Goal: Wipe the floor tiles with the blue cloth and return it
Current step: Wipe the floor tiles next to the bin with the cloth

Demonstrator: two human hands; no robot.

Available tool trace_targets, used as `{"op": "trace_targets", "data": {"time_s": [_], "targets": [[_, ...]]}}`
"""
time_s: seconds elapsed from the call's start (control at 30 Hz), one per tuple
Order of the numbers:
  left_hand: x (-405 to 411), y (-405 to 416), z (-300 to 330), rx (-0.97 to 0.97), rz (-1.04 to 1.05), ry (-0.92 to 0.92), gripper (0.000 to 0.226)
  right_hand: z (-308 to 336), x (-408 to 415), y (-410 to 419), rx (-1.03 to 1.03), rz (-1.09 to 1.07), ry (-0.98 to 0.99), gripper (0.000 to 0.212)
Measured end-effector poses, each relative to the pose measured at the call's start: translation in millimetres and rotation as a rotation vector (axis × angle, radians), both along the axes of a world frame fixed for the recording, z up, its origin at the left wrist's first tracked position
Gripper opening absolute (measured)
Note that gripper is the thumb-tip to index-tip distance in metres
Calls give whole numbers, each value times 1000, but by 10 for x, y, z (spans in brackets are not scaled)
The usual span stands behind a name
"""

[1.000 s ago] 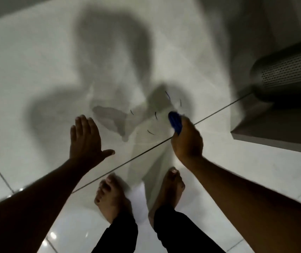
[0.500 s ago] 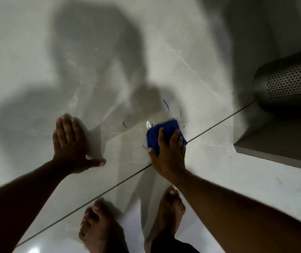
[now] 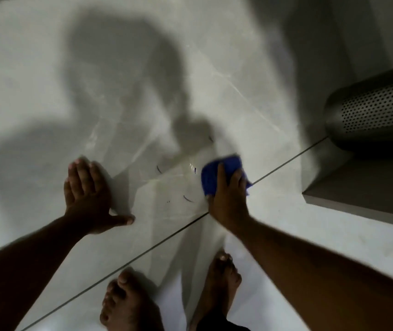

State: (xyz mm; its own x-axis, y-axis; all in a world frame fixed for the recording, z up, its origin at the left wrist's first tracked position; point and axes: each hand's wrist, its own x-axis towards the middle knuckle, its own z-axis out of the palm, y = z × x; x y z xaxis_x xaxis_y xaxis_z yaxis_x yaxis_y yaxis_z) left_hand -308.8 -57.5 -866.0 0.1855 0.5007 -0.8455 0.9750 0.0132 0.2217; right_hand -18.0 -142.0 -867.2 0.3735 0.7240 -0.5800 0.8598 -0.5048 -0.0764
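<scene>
right hand (image 3: 228,199) presses one crumpled blue cloth (image 3: 219,173) onto glossy pale grey floor tiles (image 3: 250,68), fingers curled over it, just beside dark grout line (image 3: 286,161). left hand (image 3: 88,199) flat, fingers spread, holding nothing. two bare feet (image 3: 128,304) below. one perforated metal cylinder (image 3: 376,111) at right.
</scene>
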Motion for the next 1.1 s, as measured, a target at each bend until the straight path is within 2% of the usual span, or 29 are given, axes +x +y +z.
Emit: {"op": "trace_targets", "data": {"time_s": [0.13,0.2,0.33,0.43,0.53,0.63,0.7,0.8,0.87,0.93,1.0,1.03,1.1], "targets": [[7,4,-15,18,-12,13,166,-115,275,999,-50,-116,-16,102],[17,6,-44,25,-15,16,167,-134,203,1085,-6,-56,-41,100],[29,6,-25,19,-2,25,167,-152,-430,66,156,227,39,77],[34,13,6,12,-6,45,167,-105,-476,-492,37,357,128,69],[32,19,-2,19,-7,47,168,-161,-173,-123,70,408,51,69],[18,15,-19,41,-27,50,168,-239,-120,621,73,290,24,71],[17,27,-37,45,-36,56,168,-280,-271,884,95,299,32,79],[26,41,-48,40,-39,43,168,-244,-621,509,192,541,60,86],[29,43,-43,36,-38,43,168,-159,-729,-103,159,776,123,78],[26,28,-54,34,-42,51,169,-95,-516,-446,75,1025,173,74],[21,8,-90,43,-43,49,169,-114,-182,-275,84,1220,217,74],[13,3,-113,53,-43,42,170,-143,-81,-77,102,1250,206,76],[-17,-9,-136,74,-53,32,170,-225,-95,446,135,1101,105,85]]}}
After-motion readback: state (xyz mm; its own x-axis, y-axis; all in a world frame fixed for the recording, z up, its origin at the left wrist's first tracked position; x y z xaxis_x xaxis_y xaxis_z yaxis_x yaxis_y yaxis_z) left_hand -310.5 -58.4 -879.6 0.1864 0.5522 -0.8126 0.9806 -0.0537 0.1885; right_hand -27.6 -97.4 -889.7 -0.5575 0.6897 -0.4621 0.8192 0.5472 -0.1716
